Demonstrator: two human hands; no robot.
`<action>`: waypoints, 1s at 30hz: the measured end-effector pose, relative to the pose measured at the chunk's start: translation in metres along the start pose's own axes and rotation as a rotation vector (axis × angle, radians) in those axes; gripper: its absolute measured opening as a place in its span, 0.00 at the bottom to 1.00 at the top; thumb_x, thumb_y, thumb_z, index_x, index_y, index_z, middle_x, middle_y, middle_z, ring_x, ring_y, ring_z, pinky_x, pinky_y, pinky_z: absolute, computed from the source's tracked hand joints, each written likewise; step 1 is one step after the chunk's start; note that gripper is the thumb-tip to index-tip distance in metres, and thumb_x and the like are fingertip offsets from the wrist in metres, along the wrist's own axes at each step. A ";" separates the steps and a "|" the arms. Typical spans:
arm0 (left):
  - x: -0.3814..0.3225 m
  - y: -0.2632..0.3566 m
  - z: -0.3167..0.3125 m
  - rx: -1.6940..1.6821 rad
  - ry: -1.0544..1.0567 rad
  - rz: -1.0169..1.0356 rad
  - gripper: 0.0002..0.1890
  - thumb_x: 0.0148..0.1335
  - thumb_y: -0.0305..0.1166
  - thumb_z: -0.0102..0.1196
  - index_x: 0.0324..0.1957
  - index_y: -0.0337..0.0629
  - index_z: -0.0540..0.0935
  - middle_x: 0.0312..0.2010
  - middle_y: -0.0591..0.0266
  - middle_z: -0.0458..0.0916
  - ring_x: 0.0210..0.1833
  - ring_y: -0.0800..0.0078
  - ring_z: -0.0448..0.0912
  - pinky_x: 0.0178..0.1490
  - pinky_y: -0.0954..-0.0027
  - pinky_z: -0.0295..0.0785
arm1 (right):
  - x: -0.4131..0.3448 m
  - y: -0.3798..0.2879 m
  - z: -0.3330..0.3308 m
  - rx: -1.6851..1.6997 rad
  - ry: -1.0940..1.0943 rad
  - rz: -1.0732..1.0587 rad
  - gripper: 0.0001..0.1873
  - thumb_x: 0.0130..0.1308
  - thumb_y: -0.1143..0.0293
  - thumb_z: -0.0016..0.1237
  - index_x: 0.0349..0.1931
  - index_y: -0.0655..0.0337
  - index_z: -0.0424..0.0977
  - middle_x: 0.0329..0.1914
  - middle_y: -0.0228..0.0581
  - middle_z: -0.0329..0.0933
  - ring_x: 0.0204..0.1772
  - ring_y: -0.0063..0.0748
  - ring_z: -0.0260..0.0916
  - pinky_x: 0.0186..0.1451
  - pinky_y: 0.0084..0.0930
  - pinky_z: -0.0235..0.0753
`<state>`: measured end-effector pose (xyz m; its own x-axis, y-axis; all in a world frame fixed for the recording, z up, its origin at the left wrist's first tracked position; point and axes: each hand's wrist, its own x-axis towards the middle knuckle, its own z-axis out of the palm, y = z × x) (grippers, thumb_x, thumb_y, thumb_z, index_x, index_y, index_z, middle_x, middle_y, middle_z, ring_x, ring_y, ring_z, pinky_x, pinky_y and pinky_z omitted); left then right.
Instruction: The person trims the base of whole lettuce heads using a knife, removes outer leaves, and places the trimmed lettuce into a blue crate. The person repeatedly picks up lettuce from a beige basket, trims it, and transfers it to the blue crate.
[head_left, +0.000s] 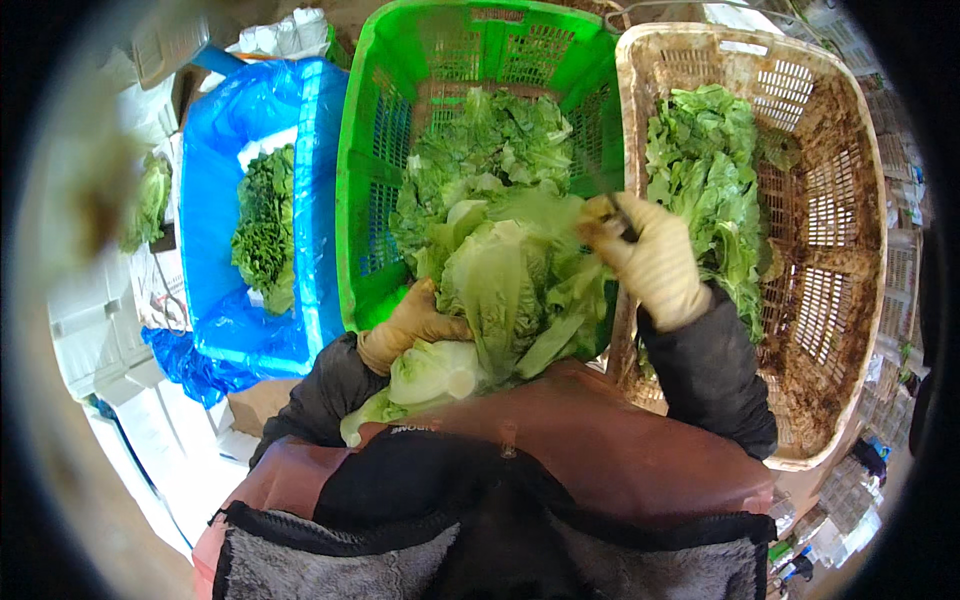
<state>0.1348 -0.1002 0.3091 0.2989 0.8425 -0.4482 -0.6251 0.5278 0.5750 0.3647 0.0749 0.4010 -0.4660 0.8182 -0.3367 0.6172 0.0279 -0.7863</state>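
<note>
My gloved left hand (416, 326) grips a head of lettuce (495, 277) low on its left side. The head rests at the near end of a green plastic crate (349, 225), close to my reddish apron (585, 427). A pale cut stem end (460, 384) shows below that hand, among loose leaves. To the right, my gloved right hand (652, 259) is closed around a thin dark-handled tool (624, 214), perhaps a knife; motion blur hides its shape. Behind the held head, more leafy lettuce (502, 142) fills the crate's middle.
A mud-stained white plastic crate (862, 300) stands right, with lettuce (705, 165) along its left side. On the left, a box lined with blue plastic film (217, 180) contains greens (266, 225). White foam boxes (97, 330) stand at far left.
</note>
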 end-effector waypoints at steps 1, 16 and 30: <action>-0.001 0.000 0.002 -0.037 0.030 -0.030 0.37 0.64 0.38 0.57 0.73 0.44 0.60 0.70 0.53 0.65 0.71 0.54 0.65 0.74 0.51 0.59 | -0.014 -0.005 0.006 -0.044 0.027 -0.148 0.13 0.60 0.73 0.64 0.44 0.64 0.79 0.32 0.36 0.81 0.33 0.21 0.79 0.37 0.20 0.80; 0.002 0.012 0.016 0.066 -0.092 0.135 0.48 0.48 0.24 0.75 0.71 0.41 0.63 0.65 0.61 0.72 0.68 0.68 0.69 0.70 0.63 0.65 | -0.005 -0.024 -0.029 -0.258 0.028 -0.546 0.25 0.47 0.73 0.65 0.50 0.60 0.78 0.47 0.45 0.82 0.51 0.41 0.79 0.56 0.33 0.77; -0.007 -0.042 -0.053 0.252 0.234 0.146 0.51 0.58 0.51 0.67 0.77 0.52 0.51 0.72 0.61 0.62 0.74 0.64 0.59 0.69 0.56 0.64 | 0.017 0.104 0.012 0.617 -0.023 0.388 0.14 0.59 0.61 0.66 0.35 0.55 0.74 0.15 0.27 0.70 0.12 0.20 0.62 0.15 0.19 0.59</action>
<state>0.1213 -0.1339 0.2516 0.0288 0.8785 -0.4769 -0.4430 0.4389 0.7817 0.4133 0.0846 0.3070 -0.3037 0.6913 -0.6556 0.2737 -0.5958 -0.7550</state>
